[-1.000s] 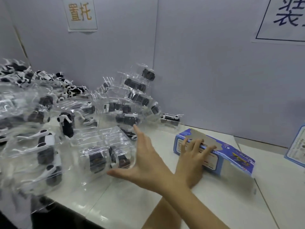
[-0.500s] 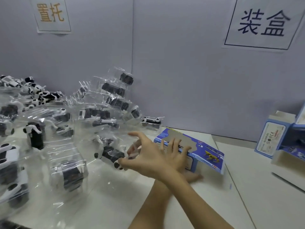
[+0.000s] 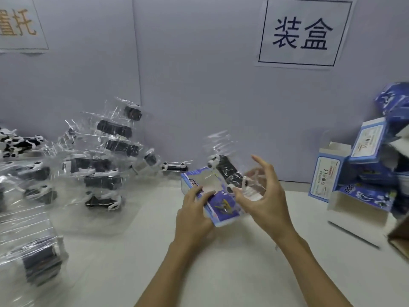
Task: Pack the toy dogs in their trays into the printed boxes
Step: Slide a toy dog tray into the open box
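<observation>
Centre frame: left hand (image 3: 194,214) grips box (image 3: 213,196); right hand (image 3: 263,196) pinches dog tray (image 3: 230,171); align tray squarely with opening.

The trays (image 3: 97,160) were thin clear plastic, glossy and crinkled with glare, holding toy dogs (image 3: 228,171) of smooth black-and-white plastic. The printed box (image 3: 218,201) was coated blue card, faintly shiny, on a matt white table (image 3: 221,273).

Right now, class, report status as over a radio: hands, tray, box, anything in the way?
Left hand grips printed box. Right hand holds trayed toy dog at box's far end, not yet inside. Nothing between them; finished boxes stacked right.
</observation>
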The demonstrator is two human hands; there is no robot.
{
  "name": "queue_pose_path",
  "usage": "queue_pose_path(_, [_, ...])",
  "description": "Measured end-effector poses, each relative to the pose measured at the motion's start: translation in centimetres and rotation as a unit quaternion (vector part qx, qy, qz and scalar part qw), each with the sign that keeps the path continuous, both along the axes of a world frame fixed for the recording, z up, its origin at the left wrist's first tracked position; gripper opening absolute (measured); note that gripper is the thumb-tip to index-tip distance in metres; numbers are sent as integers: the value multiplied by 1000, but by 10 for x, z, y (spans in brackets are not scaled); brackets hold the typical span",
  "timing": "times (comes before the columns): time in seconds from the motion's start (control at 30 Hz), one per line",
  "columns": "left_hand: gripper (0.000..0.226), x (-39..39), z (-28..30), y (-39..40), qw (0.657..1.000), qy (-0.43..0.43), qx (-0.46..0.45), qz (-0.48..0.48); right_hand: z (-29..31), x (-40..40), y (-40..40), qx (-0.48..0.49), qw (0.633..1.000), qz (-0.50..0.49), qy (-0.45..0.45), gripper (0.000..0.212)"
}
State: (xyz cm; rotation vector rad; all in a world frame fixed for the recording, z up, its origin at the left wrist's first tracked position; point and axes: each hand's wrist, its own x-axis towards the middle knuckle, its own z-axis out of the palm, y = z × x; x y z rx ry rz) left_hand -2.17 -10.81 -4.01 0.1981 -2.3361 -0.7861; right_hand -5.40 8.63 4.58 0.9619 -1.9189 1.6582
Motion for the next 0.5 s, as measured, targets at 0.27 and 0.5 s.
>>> queue_pose_path(0.27, [71, -19, 14, 8, 956, 74, 283, -8, -15, -17, 33, -219, 973, -50, -54, 77])
queue_pose_path(0.5, [60, -31, 24, 8, 904, 86, 418, 4, -27, -13, 42, -85, 996, 3, -40, 83])
